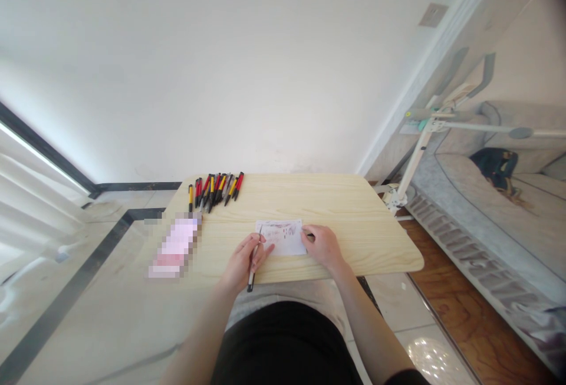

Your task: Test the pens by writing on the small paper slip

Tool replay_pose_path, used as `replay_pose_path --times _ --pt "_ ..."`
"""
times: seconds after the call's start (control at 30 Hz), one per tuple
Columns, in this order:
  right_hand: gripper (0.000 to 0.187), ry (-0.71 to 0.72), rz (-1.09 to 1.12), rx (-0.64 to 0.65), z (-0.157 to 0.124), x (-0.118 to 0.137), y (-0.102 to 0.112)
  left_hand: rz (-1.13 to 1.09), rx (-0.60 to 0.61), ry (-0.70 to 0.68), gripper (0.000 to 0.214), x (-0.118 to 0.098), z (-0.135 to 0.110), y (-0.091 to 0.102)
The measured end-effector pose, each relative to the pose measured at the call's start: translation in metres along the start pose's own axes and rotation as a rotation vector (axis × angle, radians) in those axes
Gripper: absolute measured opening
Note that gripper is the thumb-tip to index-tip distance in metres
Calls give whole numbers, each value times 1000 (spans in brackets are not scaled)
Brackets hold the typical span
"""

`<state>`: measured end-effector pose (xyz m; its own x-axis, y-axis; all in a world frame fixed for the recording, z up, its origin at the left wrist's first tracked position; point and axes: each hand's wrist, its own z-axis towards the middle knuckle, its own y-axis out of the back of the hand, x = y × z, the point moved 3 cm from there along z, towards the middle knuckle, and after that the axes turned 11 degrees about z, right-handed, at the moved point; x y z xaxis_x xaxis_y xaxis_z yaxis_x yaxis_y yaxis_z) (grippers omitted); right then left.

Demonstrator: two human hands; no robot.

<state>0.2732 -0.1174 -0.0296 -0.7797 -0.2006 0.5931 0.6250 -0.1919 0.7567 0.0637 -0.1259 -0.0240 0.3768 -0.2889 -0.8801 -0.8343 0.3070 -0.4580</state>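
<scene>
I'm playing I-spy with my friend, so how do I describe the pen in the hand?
Find the pale table by the white wall. Near its closest edge, at the white paper's left side, the left hand holds the pen. The other pens lie bunched farther back; only this one is held.

A single head-worn camera looks forward and down over the wearer's black clothing [287,346], with the left grip [246,258] and right grip [326,245] in near view below mid-frame. The wide angle takes in the pale wooden surface [354,205] just ahead, the white wall [247,61] beyond, a curtain [38,211] at left and a sofa [466,170] at right.
</scene>
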Motion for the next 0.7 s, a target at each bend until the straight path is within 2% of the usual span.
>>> replay_pose_path --times 0.3,0.7 --pt "20 -8 54 -57 -2 2 3 34 -6 27 18 1 -2 0" --pt "19 15 36 -36 -3 0 2 -36 27 18 20 4 0 4"
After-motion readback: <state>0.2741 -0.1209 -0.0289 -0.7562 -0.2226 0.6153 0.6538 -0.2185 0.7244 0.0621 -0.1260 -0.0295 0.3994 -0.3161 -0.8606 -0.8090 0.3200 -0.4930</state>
